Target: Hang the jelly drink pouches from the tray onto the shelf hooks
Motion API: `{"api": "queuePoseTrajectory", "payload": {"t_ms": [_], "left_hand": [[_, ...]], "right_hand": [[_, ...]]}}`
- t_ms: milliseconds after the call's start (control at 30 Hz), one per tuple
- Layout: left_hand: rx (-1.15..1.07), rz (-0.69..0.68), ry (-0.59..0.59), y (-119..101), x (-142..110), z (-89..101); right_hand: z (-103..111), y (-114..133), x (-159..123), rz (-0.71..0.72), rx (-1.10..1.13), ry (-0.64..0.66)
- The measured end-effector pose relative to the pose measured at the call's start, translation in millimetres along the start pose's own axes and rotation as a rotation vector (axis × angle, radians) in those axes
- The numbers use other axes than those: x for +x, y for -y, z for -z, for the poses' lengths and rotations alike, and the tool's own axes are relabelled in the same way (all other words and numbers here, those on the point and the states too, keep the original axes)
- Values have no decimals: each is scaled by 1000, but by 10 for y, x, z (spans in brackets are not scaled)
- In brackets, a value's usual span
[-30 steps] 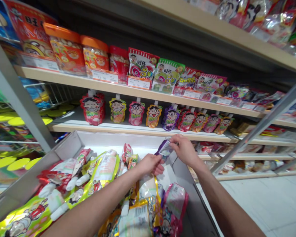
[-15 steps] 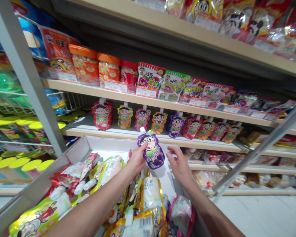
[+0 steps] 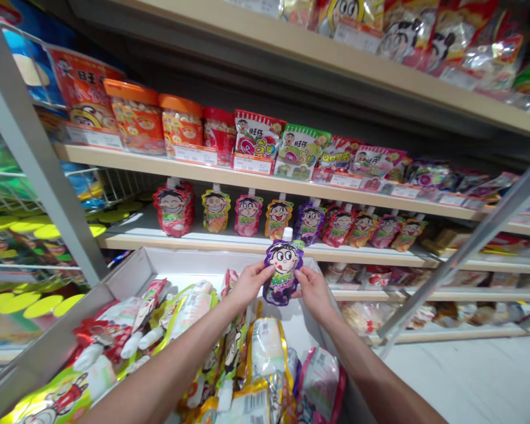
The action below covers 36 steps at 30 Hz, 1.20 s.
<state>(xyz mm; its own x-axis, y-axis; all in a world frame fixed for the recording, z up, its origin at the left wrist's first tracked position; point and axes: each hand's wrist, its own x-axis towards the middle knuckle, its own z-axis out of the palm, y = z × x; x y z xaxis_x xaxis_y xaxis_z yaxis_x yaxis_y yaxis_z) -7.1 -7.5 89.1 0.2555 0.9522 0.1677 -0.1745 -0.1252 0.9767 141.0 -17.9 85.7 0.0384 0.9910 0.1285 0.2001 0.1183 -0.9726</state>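
Note:
A purple spouted pouch (image 3: 283,274) with a cartoon face and a white cap is held upright over the box. My left hand (image 3: 252,284) grips its left edge, thumb on the front. On the opposite edge, my right hand (image 3: 313,290) pinches it with thumb and fingers. Below my forearms, the white cardboard box (image 3: 159,259) holds loose pouches in several colours, among them a yellow pouch (image 3: 265,347) and a pink-edged pouch (image 3: 320,386). Behind the held pouch, a similar purple pouch (image 3: 310,224) stands in the row on the shelf.
On the low shelf (image 3: 203,240) stand a red pouch (image 3: 173,211), a pink pouch (image 3: 248,216) and several others. The shelf board (image 3: 150,162) above carries tubs and candy bags. A grey post (image 3: 35,135) rises at left; a slanted metal bar (image 3: 459,253) crosses at right.
My right hand has closed onto the pouch's right edge; before, it was apart from it. The pouch has moved right and turned from tilted to upright. The view has shifted slightly.

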Motion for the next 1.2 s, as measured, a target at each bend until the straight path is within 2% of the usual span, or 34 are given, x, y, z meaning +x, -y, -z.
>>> {"api": "queuePoseTrajectory", "payload": {"t_ms": [100, 200, 333, 433, 500, 600, 733, 900, 1033, 1200], "left_hand": [[279, -69, 23, 65, 16, 14], [557, -160, -49, 66, 94, -12], [831, -216, -140, -72, 313, -137], [961, -200, -201, -167, 551, -291], [938, -141, -204, -183, 725, -408], [781, -29, -188, -148, 972, -569], [692, 13, -217, -71, 1247, -706], [659, 81, -293, 5, 1491, -752], [640, 144, -308, 68, 1597, -764], [630, 176, -318, 152, 1715, -761]], "right_hand": [[57, -5, 62, 1, 42, -37], [117, -17, 142, 23, 20, -58], [243, 23, 310, 63, 10, -116], [381, 67, 486, 80, 0, -177], [478, 77, 617, 87, -2, -210], [603, 57, 814, 87, -27, -261], [705, -7, 1049, 91, -84, -317], [749, -130, 1311, 102, -178, -371], [760, -270, 1487, 139, -305, -419], [762, -383, 1619, 107, -351, -443]]}}
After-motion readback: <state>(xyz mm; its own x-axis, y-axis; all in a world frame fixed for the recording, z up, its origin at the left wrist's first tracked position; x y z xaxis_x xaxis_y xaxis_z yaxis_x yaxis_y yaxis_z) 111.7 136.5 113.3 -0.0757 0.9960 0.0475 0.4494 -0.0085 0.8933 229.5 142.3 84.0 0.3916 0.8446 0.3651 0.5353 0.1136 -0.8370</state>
